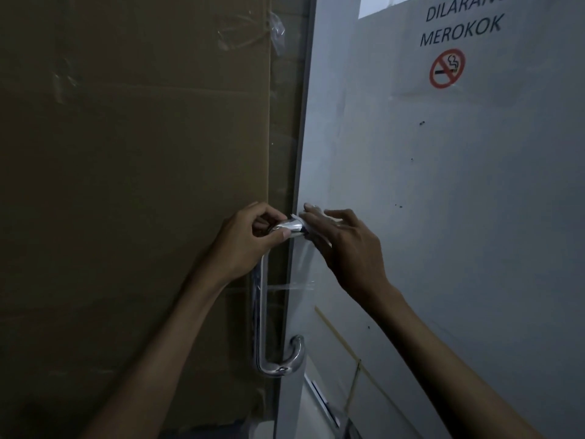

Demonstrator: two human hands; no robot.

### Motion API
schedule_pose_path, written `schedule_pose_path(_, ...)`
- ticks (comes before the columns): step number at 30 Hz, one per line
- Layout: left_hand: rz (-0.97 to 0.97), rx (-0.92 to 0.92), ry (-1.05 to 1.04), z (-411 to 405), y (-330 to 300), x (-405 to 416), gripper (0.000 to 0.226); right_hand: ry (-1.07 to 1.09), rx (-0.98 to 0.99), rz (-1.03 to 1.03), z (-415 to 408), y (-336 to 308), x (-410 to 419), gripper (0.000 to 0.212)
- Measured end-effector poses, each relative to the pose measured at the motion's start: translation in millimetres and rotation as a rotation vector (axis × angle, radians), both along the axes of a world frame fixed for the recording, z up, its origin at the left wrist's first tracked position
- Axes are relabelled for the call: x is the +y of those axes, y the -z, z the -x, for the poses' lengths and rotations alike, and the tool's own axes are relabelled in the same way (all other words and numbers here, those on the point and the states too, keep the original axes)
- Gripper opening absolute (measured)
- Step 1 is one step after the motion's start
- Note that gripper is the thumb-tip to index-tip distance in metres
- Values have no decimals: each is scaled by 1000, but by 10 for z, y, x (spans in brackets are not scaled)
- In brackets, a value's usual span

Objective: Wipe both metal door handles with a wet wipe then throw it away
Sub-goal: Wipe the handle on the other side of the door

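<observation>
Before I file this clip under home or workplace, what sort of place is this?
Probably a workplace or public building, not a home: a no-smoking sign on the grey door, a long steel pull handle, and cardboard taped over the pane beside it.

Polished metal, matt paint, dull cardboard

The door handle (261,312) is glossy chrome-like metal with bright highlights; the wet wipe (311,231) at its 12 o'clock end looks thin, white and soft. The door (443,217) is smooth matt grey; the cardboard (126,153) at 9 o'clock is brown, creased, with shiny clear tape (275,30).
</observation>
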State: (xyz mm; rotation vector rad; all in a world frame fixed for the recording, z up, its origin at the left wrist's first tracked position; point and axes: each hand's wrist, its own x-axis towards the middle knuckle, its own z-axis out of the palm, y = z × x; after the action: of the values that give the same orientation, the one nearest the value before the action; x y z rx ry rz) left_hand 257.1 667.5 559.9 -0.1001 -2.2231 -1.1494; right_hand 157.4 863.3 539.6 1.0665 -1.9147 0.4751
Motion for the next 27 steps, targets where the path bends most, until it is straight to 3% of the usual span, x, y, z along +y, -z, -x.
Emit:
schedule_pose_path(5, 3, 19, -1, 33, 26, -11, 15, 84, -20, -11, 86, 22, 43, 60)
schedule_pose_path(9, 19, 24, -1, 60, 39, -38, 14, 29, -4, -32, 35, 68, 8, 69)
schedule_pose_path(19, 0, 25, -9, 74, 70, -53, 15, 252, -138, -161, 190, -301, -10, 42)
schedule_pose_path(27, -10, 22, -3, 68, 61, -33, 15, 105, -212, -224, 124, -353, 41, 39)
